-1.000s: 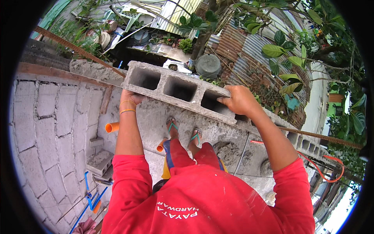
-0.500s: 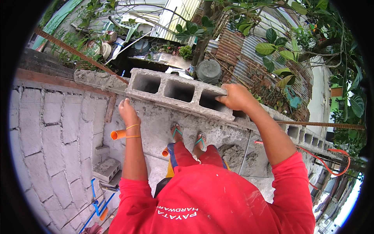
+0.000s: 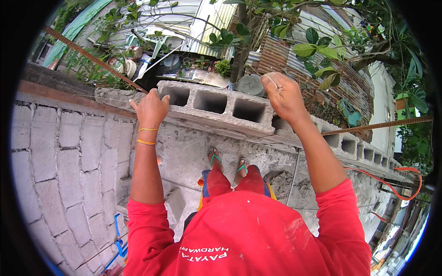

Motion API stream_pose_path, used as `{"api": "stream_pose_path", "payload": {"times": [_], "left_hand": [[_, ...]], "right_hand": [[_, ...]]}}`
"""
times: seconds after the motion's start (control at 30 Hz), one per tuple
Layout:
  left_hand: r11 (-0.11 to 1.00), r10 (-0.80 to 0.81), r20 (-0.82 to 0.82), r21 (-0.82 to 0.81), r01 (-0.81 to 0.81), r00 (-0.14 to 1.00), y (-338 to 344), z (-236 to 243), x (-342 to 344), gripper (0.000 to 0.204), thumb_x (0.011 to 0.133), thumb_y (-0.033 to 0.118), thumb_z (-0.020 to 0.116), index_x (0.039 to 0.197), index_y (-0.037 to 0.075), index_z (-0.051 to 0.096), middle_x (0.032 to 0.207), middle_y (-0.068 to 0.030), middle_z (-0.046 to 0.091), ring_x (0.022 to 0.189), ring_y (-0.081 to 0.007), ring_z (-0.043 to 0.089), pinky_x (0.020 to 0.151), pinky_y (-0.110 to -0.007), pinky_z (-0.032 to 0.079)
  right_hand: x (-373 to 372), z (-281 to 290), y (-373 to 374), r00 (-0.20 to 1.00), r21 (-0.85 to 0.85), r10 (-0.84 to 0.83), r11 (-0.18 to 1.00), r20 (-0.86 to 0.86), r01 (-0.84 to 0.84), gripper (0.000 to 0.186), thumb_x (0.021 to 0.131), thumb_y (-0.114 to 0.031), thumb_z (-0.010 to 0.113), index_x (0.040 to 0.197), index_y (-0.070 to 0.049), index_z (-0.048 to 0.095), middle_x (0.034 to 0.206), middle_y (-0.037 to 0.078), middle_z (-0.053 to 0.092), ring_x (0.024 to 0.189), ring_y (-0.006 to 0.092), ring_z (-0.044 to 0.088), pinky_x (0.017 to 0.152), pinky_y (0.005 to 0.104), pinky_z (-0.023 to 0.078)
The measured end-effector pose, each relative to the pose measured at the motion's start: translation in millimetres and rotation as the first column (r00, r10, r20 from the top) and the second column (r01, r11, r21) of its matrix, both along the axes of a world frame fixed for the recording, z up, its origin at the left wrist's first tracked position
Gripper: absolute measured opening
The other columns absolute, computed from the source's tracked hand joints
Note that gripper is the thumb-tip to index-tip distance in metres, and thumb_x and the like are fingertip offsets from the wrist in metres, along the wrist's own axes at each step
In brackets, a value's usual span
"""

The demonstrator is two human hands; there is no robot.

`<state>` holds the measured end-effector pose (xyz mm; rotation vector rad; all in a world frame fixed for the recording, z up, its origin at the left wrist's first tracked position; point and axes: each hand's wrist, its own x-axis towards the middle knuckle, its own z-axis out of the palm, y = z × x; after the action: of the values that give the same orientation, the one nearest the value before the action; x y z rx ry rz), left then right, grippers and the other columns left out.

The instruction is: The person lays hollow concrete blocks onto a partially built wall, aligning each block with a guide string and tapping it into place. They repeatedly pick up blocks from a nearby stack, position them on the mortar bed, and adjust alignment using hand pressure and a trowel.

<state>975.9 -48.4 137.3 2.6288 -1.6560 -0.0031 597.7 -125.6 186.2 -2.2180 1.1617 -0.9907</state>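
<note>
A grey concrete hollow block [image 3: 206, 114] lies along the top of a low block wall in front of me, its hollow cells showing. My left hand [image 3: 153, 109] is at the block's left end, thumb stretched out to the left and fingers apart; it seems to touch the block's corner. Just above the block's right end, my right hand [image 3: 286, 97] is raised with the fingers curled in. Whether anything thin is in those fingers is hidden. A thin string runs leftward from near my left hand. Yellow bands circle my left wrist.
Rusty steel bars [image 3: 92, 57] slant up from the wall on the left and on the right [image 3: 382, 124]. More hollow blocks [image 3: 347, 145] continue rightward. A mortar heap [image 3: 279, 182] lies near my feet. A plastered block wall [image 3: 69, 170] stands left; orange strap [image 3: 389, 186] hangs right.
My left hand has moved up to the block's left end. The right hand has come off the block's right end and lifted, fingers curling. The view has shifted a little.
</note>
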Motion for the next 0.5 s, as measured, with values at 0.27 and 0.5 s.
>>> {"api": "stream_pose_path", "payload": {"times": [0.27, 0.5], "left_hand": [[0.998, -0.052, 0.032, -0.044, 0.053, 0.998, -9.6, -17.6, 20.9, 0.025, 0.091, 0.032, 0.074, 0.100, 0.009, 0.074, 0.103, -0.0192, 0.078, 0.101, -0.0413, 0.074, 0.114, -0.067, 0.038], [0.998, -0.041, 0.045, -0.040, 0.043, 0.998, -6.9, -12.1, 16.6, 0.025, 0.091, 0.033, 0.075, 0.101, 0.010, 0.074, 0.102, -0.0188, 0.078, 0.100, -0.0406, 0.074, 0.114, -0.068, 0.037]], "right_hand": [[20.0, -50.1, 9.3, 0.934, 0.143, -0.114, 0.975, -0.338, 0.171, 0.049, 0.110, -0.044, 0.048, 0.087, -0.005, 0.068, 0.087, 0.024, 0.072, 0.085, 0.0489, 0.067, 0.077, 0.0587, 0.052], [14.2, -61.5, 2.8, 0.910, 0.219, -0.062, 0.962, -0.409, 0.163, 0.051, 0.109, -0.046, 0.048, 0.090, -0.004, 0.070, 0.089, 0.026, 0.072, 0.089, 0.0493, 0.067, 0.080, 0.0589, 0.053]]}}
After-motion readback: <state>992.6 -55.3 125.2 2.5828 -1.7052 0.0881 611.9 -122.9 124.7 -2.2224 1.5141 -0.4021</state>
